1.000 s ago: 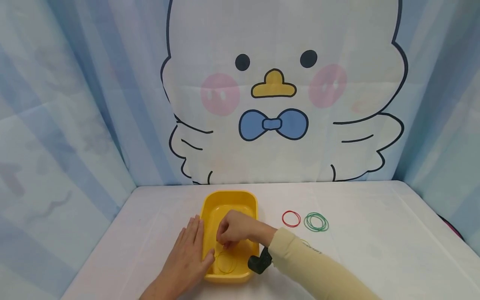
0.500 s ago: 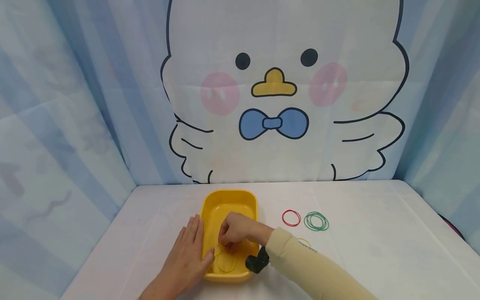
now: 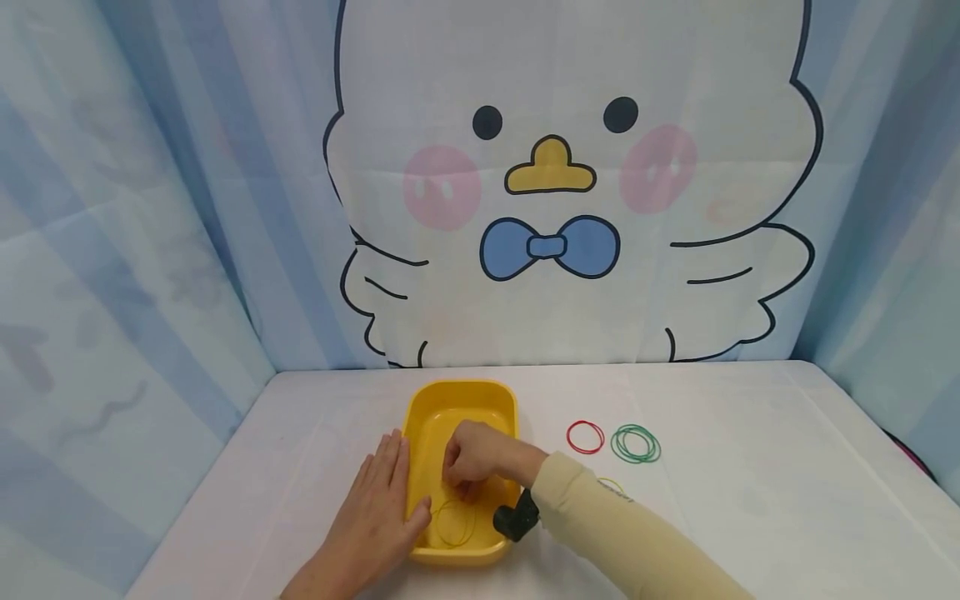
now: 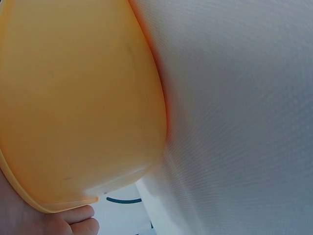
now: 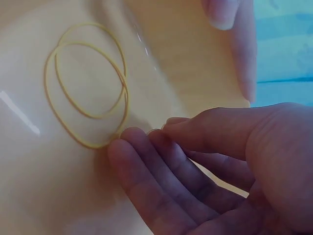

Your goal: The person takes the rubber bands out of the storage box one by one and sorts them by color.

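Note:
My left hand (image 3: 377,504) lies with straight fingers along the left side of a yellow plastic tray (image 3: 460,386), thumb over its rim. In the left wrist view the tray's outer wall (image 4: 83,98) fills much of the picture. Inside the tray is my right hand (image 3: 483,457), fingers bent and thumb tip against the fingertips. Two thin yellow rubber bands (image 5: 52,105) lie overlapping on the tray floor, their lower edge right at the right hand's fingertips. A small pale arc shows between thumb and fingers; I cannot tell whether it is a pinched band.
Right of the tray lie a red rubber band (image 3: 568,439) and a cluster of green rubber bands (image 3: 613,448). A yellow rubber band (image 3: 611,481) shows partly behind the right sleeve (image 3: 622,525). A white cloth (image 3: 750,475) covers the table; printed curtains stand around it.
My right hand has shifted slightly to the right inside the tray, its fingers still bent. The left hand stays at the tray's side, and the yellow bands lie where they were.

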Demonstrator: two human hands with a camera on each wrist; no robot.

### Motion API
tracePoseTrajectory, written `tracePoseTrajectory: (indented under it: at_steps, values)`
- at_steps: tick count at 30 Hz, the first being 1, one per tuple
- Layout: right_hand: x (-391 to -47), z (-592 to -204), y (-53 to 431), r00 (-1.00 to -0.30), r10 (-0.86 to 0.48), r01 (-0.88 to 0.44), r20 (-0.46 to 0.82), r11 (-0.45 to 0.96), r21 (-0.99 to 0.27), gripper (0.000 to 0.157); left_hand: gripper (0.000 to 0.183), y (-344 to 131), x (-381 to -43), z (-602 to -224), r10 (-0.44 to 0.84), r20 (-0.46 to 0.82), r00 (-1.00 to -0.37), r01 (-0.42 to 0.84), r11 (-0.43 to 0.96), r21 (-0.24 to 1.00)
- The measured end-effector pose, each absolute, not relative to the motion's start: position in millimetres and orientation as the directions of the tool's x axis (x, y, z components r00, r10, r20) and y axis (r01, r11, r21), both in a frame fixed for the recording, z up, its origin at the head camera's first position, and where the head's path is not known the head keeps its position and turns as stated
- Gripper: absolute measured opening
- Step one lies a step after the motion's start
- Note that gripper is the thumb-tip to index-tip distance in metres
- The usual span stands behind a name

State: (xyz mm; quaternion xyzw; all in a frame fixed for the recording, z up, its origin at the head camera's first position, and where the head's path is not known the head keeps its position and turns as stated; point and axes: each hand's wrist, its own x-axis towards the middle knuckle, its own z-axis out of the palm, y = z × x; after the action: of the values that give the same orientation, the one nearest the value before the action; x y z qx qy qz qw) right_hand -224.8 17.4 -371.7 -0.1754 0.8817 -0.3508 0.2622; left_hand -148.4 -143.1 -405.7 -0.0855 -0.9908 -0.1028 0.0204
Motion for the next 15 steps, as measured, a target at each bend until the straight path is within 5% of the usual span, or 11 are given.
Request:
tracePoseTrajectory:
  at_steps: [15]
  values:
    - [-215.9, -371.8, 14.6, -0.782, -0.485, -0.184, -0.392, 0.779, -0.599, 0.011, 0.078, -143.0, -150.7, -404.2, 0.155, 0.021, -0.988, 0.156, 0.966, 0.208]
